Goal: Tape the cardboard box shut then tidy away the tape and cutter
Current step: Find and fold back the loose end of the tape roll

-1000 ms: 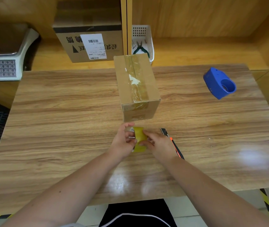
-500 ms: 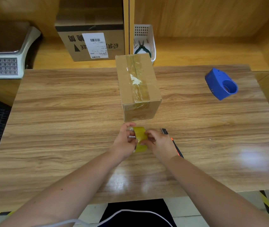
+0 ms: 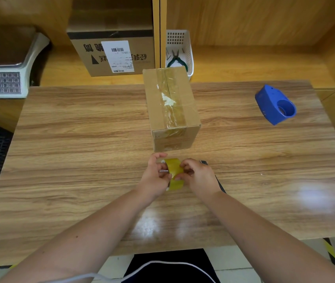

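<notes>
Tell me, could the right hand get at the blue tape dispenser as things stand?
Probably yes, once freed: the right hand is busy gripping the tape roll, but only bare table lies between it and the blue dispenser.

The table [image 3: 80, 139] shows light brown wood grain with darker streaks. The cardboard box [image 3: 158, 111] is plain tan under a glossy yellowish strip. The tape roll [image 3: 175, 170] is translucent yellow, the dispenser [image 3: 275, 105] solid blue, the basket [image 3: 188, 48] white lattice, and the pliers [image 3: 175, 59] have dark green handles.
</notes>
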Available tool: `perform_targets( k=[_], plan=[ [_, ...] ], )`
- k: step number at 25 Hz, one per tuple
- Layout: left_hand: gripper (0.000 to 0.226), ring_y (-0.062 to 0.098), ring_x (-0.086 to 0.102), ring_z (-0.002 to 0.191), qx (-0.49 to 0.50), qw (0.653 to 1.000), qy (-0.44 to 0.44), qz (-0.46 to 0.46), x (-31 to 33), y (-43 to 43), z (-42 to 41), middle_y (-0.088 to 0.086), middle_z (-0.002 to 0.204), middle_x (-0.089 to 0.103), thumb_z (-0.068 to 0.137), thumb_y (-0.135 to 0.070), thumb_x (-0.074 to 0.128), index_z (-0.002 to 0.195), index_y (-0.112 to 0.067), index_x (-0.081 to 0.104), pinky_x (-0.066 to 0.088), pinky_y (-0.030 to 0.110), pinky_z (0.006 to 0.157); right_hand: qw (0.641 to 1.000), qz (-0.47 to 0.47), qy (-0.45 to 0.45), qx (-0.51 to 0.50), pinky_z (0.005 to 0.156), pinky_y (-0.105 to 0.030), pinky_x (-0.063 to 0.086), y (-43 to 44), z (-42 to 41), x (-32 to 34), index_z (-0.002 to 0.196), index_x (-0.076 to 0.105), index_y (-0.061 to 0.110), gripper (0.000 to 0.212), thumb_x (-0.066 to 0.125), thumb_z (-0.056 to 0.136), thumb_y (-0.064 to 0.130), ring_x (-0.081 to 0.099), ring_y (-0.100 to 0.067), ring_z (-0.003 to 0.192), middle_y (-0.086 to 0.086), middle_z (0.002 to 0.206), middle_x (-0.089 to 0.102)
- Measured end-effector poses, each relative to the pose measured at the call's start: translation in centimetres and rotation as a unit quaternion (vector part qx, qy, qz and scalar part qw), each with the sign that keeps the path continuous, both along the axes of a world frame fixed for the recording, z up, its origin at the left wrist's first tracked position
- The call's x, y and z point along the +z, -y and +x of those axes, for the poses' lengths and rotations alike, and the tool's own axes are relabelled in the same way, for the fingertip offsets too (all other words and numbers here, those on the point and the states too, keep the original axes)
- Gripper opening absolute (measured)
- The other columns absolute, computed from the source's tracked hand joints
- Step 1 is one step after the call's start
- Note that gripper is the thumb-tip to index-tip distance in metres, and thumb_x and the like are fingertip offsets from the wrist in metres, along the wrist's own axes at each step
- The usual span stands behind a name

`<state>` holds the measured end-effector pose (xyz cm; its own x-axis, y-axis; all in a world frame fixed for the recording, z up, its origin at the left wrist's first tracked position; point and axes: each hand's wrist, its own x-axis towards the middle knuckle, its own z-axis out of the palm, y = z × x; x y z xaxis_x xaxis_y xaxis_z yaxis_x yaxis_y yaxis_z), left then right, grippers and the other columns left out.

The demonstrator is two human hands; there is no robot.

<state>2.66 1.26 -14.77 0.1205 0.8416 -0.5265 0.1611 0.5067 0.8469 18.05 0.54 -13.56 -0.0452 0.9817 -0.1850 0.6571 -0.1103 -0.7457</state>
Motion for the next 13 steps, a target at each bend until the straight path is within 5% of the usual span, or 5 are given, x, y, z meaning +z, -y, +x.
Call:
perform_targets(
  k=[13],
  plan=[
    [0.059,0.022,0.066,0.083,-0.003,1.0,-0.004,-0.017,-0.2,-0.6,-0.2,0.008,0.098,0.063,0.085,0.008,0.055,0.122,-0.033,0.035,0.052,0.036,0.065,0.997,-0.077,0.001,0.018,0.071,-0.032,0.049,-1.8,0.2,0.8,0.09,0.062,0.016,0.036,0.084,0.063,0.023,0.056,-0.016,0.074,0.006,0.078,0.058]
  ],
)
